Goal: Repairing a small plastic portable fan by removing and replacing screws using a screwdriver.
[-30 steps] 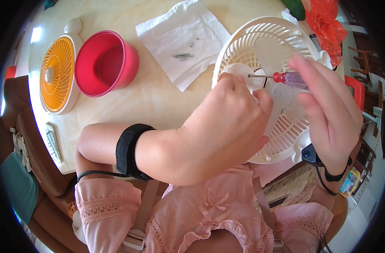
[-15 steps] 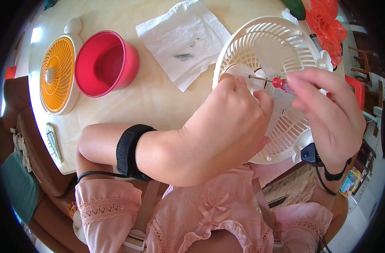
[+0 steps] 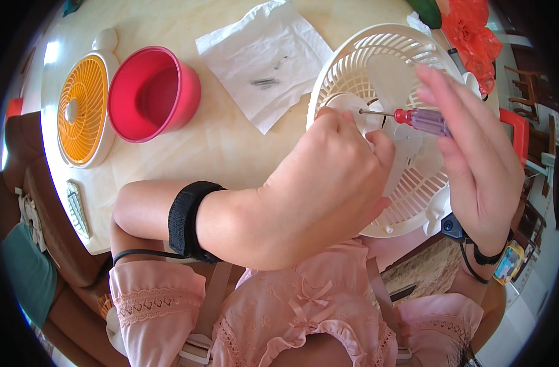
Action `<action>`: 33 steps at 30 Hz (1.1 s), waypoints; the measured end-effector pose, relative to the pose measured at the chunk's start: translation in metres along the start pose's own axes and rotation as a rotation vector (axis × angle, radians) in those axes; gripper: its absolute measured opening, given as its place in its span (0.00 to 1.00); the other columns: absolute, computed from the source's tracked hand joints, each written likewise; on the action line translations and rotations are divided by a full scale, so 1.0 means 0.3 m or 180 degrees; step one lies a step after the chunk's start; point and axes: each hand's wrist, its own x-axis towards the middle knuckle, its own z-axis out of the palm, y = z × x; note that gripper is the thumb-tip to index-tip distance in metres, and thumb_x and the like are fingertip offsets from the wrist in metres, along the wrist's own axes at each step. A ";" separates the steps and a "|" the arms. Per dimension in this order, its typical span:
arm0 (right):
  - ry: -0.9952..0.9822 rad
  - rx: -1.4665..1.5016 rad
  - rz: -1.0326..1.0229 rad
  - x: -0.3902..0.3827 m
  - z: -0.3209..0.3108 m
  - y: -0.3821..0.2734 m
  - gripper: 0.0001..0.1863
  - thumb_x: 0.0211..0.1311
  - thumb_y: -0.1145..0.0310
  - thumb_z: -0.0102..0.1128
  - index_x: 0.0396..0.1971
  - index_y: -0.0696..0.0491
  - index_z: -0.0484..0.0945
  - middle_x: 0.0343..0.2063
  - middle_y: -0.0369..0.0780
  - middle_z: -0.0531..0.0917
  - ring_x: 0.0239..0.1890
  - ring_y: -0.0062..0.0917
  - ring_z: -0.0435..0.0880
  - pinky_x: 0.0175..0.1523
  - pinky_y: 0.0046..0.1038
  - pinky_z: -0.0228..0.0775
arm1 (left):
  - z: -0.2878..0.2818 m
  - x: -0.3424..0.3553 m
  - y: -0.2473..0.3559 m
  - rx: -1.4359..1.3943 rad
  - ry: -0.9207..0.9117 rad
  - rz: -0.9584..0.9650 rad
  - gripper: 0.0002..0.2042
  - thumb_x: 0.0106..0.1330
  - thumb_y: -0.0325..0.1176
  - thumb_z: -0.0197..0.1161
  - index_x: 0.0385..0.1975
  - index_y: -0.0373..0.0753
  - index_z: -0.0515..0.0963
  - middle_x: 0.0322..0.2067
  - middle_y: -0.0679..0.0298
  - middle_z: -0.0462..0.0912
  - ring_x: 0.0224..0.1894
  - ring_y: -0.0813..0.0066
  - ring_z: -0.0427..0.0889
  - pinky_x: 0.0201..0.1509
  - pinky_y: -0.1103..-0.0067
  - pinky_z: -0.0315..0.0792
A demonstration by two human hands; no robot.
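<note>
A white plastic fan grille (image 3: pixel 365 55) lies at the table's near right edge. My left hand (image 3: pixel 328 189) is closed on the fan's middle part, a black wrist band on its forearm. My right hand (image 3: pixel 475 159) grips a small screwdriver (image 3: pixel 414 119) with a clear purple handle and red collar. Its metal tip points left at the white hub (image 3: pixel 344 104) beside my left fingers.
A white paper sheet (image 3: pixel 261 52) with a few small screws (image 3: pixel 264 81) lies behind the fan. A red bowl-shaped part (image 3: pixel 151 92) and an orange fan grille (image 3: pixel 84 110) sit at the left. Red plastic (image 3: pixel 469 30) lies at the far right.
My right hand has shifted the screwdriver slightly and turned it on the hub. My left hand stays on the fan.
</note>
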 end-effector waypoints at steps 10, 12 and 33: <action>-0.0170 0.0284 -0.0031 -0.011 -0.006 0.006 0.17 0.56 0.88 0.56 0.46 0.65 0.79 0.44 0.50 0.82 0.45 0.36 0.83 0.47 0.26 0.75 | 0.005 -0.001 0.003 0.0013 0.0057 -0.0020 0.22 0.64 0.51 0.58 0.29 0.33 0.74 0.19 0.68 0.71 0.24 0.73 0.72 0.32 0.78 0.63; 0.0074 0.0445 -0.0041 -0.007 0.000 -0.001 0.16 0.54 0.88 0.57 0.45 0.65 0.80 0.42 0.49 0.83 0.44 0.36 0.83 0.45 0.25 0.75 | -0.006 0.000 0.002 0.0029 -0.0031 -0.0027 0.22 0.64 0.51 0.58 0.29 0.33 0.74 0.19 0.68 0.71 0.25 0.73 0.73 0.32 0.78 0.63; 0.0156 0.0211 -0.0355 -0.016 0.005 0.017 0.21 0.49 0.81 0.66 0.48 0.63 0.79 0.43 0.49 0.83 0.42 0.35 0.83 0.46 0.26 0.76 | -0.007 0.002 0.004 0.0099 0.0007 0.0026 0.22 0.64 0.52 0.58 0.30 0.33 0.73 0.19 0.67 0.72 0.27 0.72 0.73 0.35 0.78 0.64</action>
